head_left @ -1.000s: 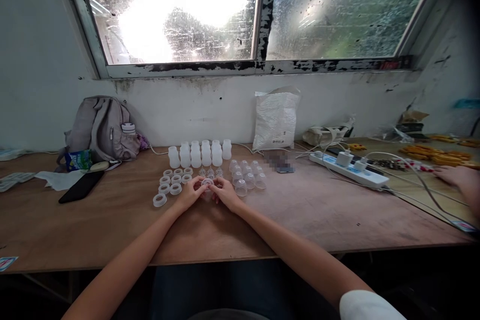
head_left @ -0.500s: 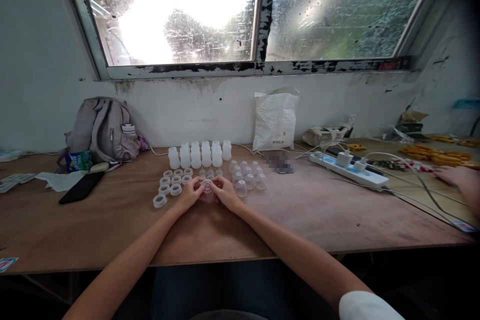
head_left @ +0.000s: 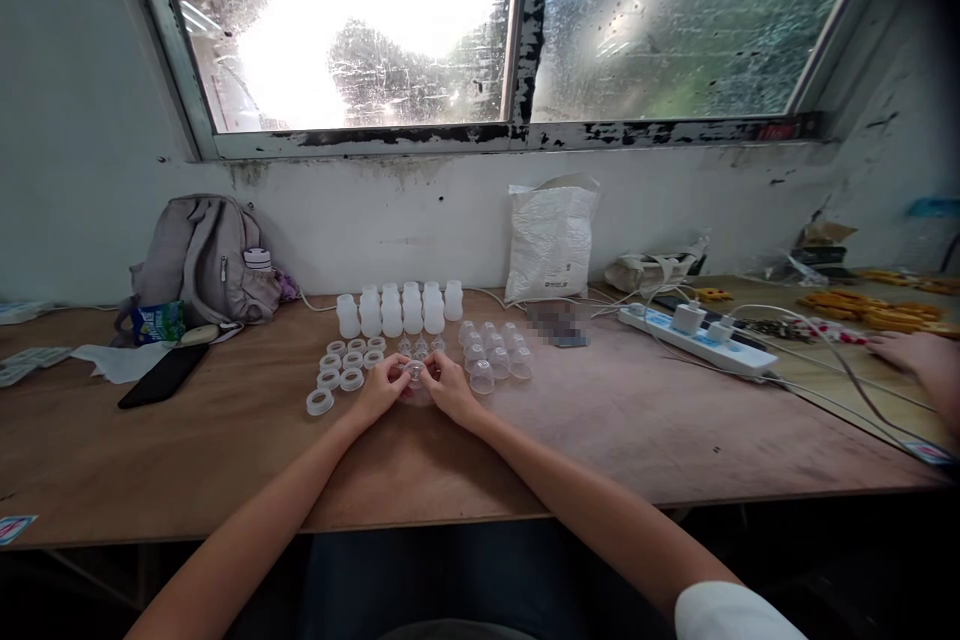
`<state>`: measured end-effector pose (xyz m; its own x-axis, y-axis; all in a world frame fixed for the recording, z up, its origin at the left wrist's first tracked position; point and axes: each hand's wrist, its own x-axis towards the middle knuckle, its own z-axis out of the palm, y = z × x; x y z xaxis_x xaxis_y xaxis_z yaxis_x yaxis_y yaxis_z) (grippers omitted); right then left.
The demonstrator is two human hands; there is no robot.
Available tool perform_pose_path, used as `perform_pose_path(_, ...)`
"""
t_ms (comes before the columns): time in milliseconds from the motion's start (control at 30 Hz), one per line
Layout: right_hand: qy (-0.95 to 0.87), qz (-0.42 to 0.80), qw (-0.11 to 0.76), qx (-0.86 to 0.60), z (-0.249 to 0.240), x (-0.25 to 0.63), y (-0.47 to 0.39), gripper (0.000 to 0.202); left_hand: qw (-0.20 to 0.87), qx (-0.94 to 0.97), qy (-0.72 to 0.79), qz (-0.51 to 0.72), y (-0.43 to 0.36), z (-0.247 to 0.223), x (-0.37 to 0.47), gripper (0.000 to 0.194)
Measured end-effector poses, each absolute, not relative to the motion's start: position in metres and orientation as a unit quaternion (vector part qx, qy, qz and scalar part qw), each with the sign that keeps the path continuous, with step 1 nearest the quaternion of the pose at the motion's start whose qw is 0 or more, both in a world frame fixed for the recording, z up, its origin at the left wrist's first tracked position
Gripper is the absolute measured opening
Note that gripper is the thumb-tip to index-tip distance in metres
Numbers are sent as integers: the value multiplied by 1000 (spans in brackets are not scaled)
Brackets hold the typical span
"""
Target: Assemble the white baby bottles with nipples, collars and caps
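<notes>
Clear plastic part [head_left: 416,395], held directly before you, above or on the near half of the bench [head_left: 420,470]; whether its base touches the wood cannot be told. Your left grip [head_left: 382,386] is clamped on its left side and your right grip [head_left: 449,388] on its right, the thumbs meeting close together near the top. The fingers hide much of the piece, so its exact form is unclear.

Just beyond your fingertips stand small clear nipple-shaped pieces [head_left: 421,346]. To the left of your hands, translucent rings [head_left: 319,403] lie in loose rows; to the right, clear domed cups [head_left: 481,378] are set out in rows, domes upward. Behind these, white bottles [head_left: 391,312] stand upright, side by side.

Farther left, note a black phone [head_left: 163,377] lying flat, a green packet [head_left: 157,322] and a grey backpack [head_left: 214,260] against the wall. Behind the cups, a white plastic bag [head_left: 551,242] leans upright on the wall. At right, a white power strip [head_left: 697,340] carries plugs; beyond it, another person's hand [head_left: 904,352] rests near yellow pieces [head_left: 874,308].
</notes>
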<state>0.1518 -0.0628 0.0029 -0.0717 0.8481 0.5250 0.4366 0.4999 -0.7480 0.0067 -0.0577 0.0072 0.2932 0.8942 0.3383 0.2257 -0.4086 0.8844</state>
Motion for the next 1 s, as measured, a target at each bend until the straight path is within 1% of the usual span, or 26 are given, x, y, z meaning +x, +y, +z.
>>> perform_pose_path(167,-710,178,497,-465,0,153,-60,7,386,711,386,443,-56,3,8,25)
perform_pose_path(533,-731,176,499,-430,-1,155,-64,9,380,714,383,447,-62,10,6,24)
perform_pose_path(733,-736,181,485,-436,3,155,-68,11,351,725,393,443,-64,11,5,22)
perform_pose_path(1000,-733,184,491,-434,3,154,-67,12,329,719,405,460,-61,8,6,24)
